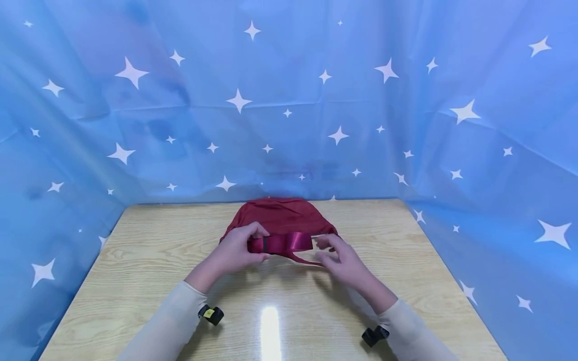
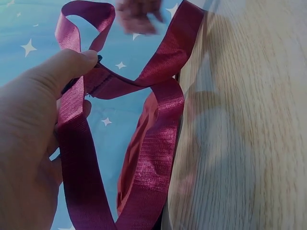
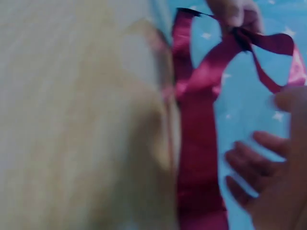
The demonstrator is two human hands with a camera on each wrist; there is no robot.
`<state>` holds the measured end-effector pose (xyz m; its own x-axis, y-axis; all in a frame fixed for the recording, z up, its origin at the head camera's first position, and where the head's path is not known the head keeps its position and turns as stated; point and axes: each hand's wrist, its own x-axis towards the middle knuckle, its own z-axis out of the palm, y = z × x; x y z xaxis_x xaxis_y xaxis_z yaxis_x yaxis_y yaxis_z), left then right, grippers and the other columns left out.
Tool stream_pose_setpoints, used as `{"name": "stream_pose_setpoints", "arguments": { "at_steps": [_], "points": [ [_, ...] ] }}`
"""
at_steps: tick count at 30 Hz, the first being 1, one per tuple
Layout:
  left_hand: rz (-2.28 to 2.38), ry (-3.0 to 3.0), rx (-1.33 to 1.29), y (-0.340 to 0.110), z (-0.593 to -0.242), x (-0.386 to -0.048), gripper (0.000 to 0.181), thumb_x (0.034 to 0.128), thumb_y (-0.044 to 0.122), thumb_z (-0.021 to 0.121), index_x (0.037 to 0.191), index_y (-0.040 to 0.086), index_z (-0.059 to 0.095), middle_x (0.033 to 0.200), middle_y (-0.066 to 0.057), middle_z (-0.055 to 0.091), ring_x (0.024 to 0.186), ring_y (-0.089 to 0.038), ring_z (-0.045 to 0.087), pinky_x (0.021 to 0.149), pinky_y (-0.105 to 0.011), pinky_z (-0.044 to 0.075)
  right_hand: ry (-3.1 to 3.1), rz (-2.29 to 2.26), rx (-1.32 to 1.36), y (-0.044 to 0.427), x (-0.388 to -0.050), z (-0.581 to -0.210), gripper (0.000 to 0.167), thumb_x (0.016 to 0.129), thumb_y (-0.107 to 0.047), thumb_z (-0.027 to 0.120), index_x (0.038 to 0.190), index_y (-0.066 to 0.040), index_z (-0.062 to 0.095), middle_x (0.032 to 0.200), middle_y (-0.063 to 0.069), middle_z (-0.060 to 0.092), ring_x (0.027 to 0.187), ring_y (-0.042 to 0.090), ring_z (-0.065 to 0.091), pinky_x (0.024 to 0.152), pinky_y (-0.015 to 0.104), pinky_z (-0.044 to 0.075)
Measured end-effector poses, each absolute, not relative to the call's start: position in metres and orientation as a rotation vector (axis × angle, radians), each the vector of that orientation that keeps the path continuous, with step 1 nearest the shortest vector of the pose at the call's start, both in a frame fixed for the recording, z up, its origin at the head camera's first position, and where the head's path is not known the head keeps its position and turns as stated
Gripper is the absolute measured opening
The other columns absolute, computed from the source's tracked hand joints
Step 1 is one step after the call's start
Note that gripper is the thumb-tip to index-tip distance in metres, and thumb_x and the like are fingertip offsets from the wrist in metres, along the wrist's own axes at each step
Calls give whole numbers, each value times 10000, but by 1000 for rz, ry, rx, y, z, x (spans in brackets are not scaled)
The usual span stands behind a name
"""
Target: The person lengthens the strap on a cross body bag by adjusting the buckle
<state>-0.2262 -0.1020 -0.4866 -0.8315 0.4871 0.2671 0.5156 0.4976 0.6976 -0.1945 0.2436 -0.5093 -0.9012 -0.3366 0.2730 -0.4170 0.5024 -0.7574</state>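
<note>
A dark red cloth item (image 1: 282,215) lies toward the back of the table; its exact kind is not plain. Shiny dark red straps (image 2: 153,153) run from it, twisted and looped. With thumb and fingers my left hand (image 1: 241,248) pinches a strap near a small black slider, raised above the table in the left wrist view. A free loop of strap (image 1: 300,241) stands out to the right of that grip. Just beyond the loop is my right hand (image 1: 340,258), fingers spread and loosely bent, holding nothing. It looks blurred in the right wrist view, close beside the loop.
The wood-grain table (image 1: 158,281) reaches back to a blue curtain (image 1: 289,150) with white stars, which also hangs at both sides. A bright light reflection lies on the table's front middle. Small black devices (image 1: 211,314) are worn at both wrists.
</note>
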Motion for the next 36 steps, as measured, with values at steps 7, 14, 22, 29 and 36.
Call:
{"name": "stream_pose_setpoints", "arguments": {
  "at_steps": [7, 14, 22, 29, 36],
  "points": [
    [-1302, -2683, -890, -104, -486, -226, 473, 851, 203, 994, 1211, 247, 691, 1038, 109, 680, 946, -122, 641, 834, -342, 583, -2830, 1102, 718, 235, -195, -526, 198, 1010, -65, 812, 1202, -92, 772, 1043, -37, 756, 923, 128, 706, 831, 329, 612],
    [-1354, -2687, -873, -106, -486, -228, 456, 846, 172, 992, 1195, 231, 704, 997, 91, 682, 900, -153, 640, 783, -333, 578, -2802, 1018, 674, 238, -199, -526, 140, 1020, -89, 808, 1100, -204, 808, 971, -119, 752, 892, 70, 668, 819, 342, 580],
    [-1336, -2716, -838, -114, -489, -231, 467, 819, 190, 1009, 1184, 201, 718, 997, 68, 691, 856, -166, 635, 709, -328, 570, -2910, 798, 551, 268, -205, -516, 163, 1023, -90, 799, 1174, -139, 836, 1120, 14, 816, 1017, 215, 764, 909, 479, 609],
    [-1361, -2700, -843, -117, -490, -232, 424, 815, 149, 1000, 1115, 201, 705, 946, 67, 685, 839, -166, 631, 727, -336, 554, -2928, 432, 515, 282, -206, -509, 121, 980, -61, 816, 1094, -99, 822, 1006, 82, 804, 892, 306, 770, 796, 526, 621],
    [-1360, -2696, -852, -116, -490, -231, 471, 821, 163, 1010, 1186, 183, 714, 968, 65, 686, 843, -174, 640, 701, -320, 563, -2918, 570, 629, 243, -204, -513, 379, 972, -200, 868, 1292, -43, 740, 1211, 133, 750, 1087, 313, 732, 955, 523, 601]
  ]
}}
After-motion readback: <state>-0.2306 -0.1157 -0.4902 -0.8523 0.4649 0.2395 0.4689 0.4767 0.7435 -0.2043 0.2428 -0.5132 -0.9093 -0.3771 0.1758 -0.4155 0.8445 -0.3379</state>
